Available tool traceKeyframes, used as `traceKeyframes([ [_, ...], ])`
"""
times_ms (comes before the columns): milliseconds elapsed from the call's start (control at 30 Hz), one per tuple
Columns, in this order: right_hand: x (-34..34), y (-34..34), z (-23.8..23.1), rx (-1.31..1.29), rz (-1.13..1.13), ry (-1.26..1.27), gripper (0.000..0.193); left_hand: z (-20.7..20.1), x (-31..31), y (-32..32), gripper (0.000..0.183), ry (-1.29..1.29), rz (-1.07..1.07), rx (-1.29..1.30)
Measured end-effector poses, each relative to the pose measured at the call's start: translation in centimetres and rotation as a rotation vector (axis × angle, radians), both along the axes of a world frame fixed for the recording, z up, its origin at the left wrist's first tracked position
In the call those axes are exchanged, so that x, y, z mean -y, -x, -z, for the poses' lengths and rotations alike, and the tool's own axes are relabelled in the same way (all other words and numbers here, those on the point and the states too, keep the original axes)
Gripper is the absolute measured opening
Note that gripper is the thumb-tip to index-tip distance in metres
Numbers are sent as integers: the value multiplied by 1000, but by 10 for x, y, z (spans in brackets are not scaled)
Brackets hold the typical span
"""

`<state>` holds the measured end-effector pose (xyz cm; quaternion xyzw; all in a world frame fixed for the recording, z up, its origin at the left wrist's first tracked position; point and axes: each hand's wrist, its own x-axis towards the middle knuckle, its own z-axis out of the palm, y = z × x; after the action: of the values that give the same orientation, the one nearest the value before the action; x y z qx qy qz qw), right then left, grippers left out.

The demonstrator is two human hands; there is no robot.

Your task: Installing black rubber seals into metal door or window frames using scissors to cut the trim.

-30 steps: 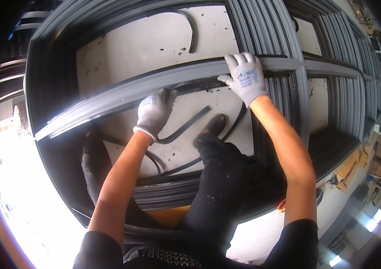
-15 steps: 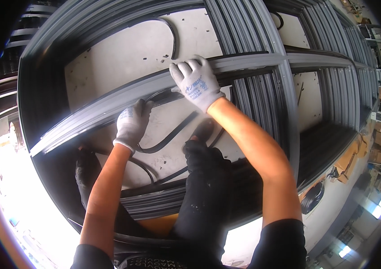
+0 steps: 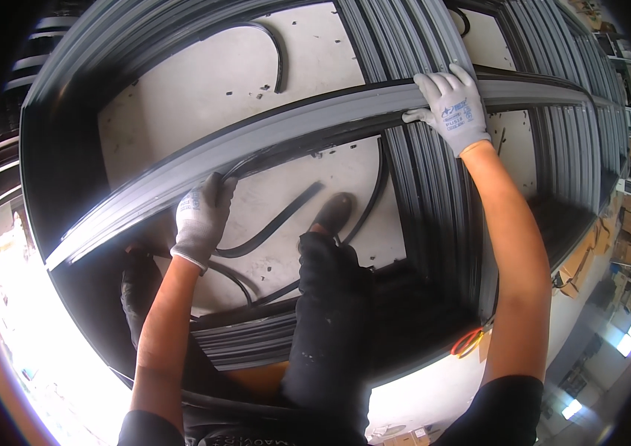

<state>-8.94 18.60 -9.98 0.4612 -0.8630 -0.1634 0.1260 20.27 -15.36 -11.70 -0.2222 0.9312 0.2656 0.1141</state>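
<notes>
A long grey metal profile bar (image 3: 293,126) runs across the view from lower left to upper right. My left hand (image 3: 202,217), in a grey-white glove, grips its lower edge together with a black rubber gasket strip (image 3: 308,145) that runs along the bar's underside. My right hand (image 3: 450,104), gloved the same way, lies flat over the bar farther right, fingers spread on its top face, thumb under its edge.
Stacks of grey profiles (image 3: 434,215) lie crosswise beneath the bar, over a pale floor (image 3: 204,82). Loose black gasket strips (image 3: 271,223) curl on the floor. My dark-trousered leg and shoe (image 3: 334,212) stand below the bar. An orange cord (image 3: 467,343) lies at lower right.
My right hand slid along the bar to the left, then back out to the right. My left hand stays gripping the bar's lower edge and gasket.
</notes>
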Motion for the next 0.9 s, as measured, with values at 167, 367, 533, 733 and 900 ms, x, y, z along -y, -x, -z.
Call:
traceKeyframes([
  [167, -17, 17, -15, 32, 68, -65, 68, -3, 4, 1, 34, -6, 28, -28],
  [367, -15, 12, -22, 70, 63, -37, 74, -5, 5, 3, 35, 10, 33, -63],
  [533, -12, 8, -7, 145, 20, 103, 69, -2, 4, 2, 35, 7, 29, -129],
  [733, -1, -4, -4, 33, 71, 54, 69, -5, 1, 4, 37, 35, 11, -50],
  [900, 11, -6, -4, 22, -2, 42, 60, -6, -1, 4, 40, -16, -24, -8],
])
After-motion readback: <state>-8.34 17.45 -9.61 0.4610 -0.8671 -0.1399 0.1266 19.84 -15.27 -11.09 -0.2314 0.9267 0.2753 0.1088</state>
